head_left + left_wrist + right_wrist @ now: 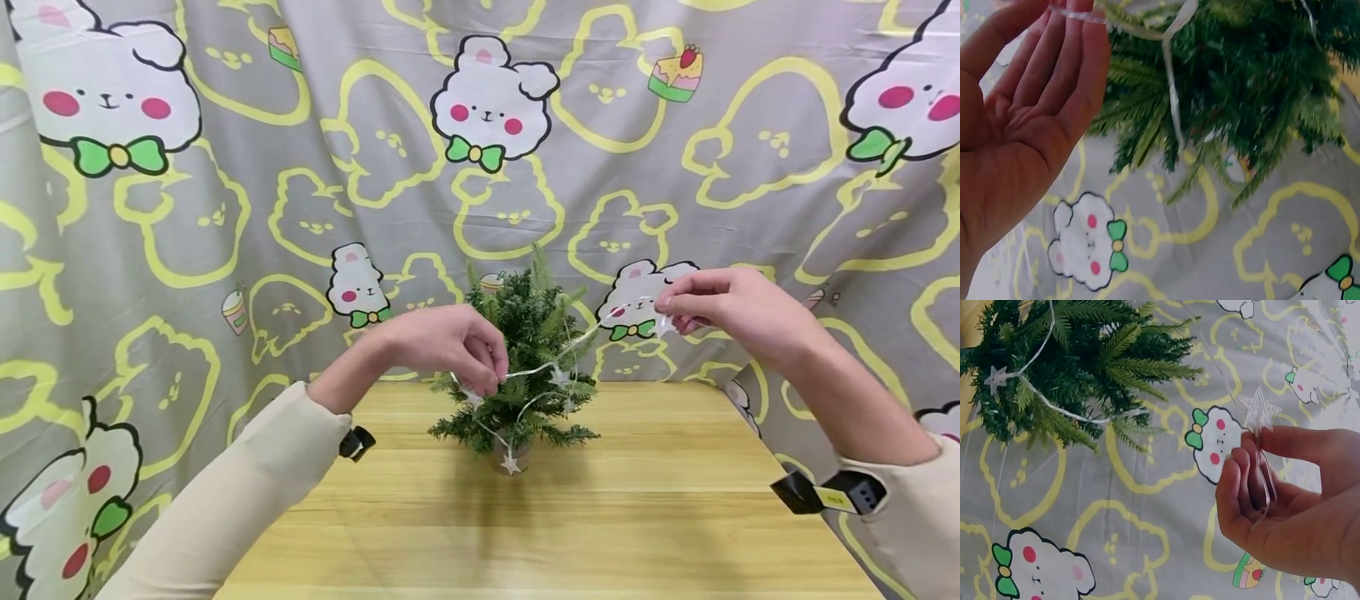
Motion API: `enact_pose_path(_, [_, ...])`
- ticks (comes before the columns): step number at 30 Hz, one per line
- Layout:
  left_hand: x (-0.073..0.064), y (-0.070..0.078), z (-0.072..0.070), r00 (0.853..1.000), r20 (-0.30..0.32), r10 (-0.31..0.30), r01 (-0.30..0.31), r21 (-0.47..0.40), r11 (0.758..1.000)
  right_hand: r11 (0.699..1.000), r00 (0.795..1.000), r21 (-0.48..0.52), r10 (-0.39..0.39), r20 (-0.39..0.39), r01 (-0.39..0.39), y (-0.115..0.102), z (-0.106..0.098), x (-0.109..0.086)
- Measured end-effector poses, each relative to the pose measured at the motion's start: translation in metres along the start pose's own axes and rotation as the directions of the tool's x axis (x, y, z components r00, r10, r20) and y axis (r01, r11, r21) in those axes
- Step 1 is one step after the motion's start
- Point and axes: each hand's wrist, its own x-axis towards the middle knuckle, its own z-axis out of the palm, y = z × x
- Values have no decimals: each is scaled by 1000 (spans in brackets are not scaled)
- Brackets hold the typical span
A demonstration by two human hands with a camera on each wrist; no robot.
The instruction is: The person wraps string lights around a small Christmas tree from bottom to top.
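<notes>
A small green artificial Christmas tree [525, 350] stands on the wooden table. A string of star lights [536, 369] loops over its front, with one clear star [512, 463] hanging low by the pot. My left hand [457, 343] pinches the wire at the tree's left front; in the left wrist view the wire passes its fingertips [1079, 15]. To the right of the tree, my right hand [720, 308] pinches the string next to a clear star [1260, 409], and the wire trails across its curled fingers. Branches hide part of the string.
The light wooden table [637, 500] reaches toward me from under the tree. Close behind it hangs a grey curtain [300, 125] with bears and yellow outlines, also along both sides. Each wrist carries a small black camera mount [832, 493].
</notes>
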Motion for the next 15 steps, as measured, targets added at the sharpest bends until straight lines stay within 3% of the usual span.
enact_pose_path(5, [12,-3,10,999,-34,5,-7,-44,999,996,996,77,47,-82,-41,7,-4,1])
enact_pose_path(11, [22,-3,17,1000,-20,-3,3,-8,1000,996,993,69,68,-96,-62,13,-8,0])
enact_pose_path(15, [23,-6,16,999,-52,-5,7,38,999,996,991,50,74,-113,-69,15,-10,-2])
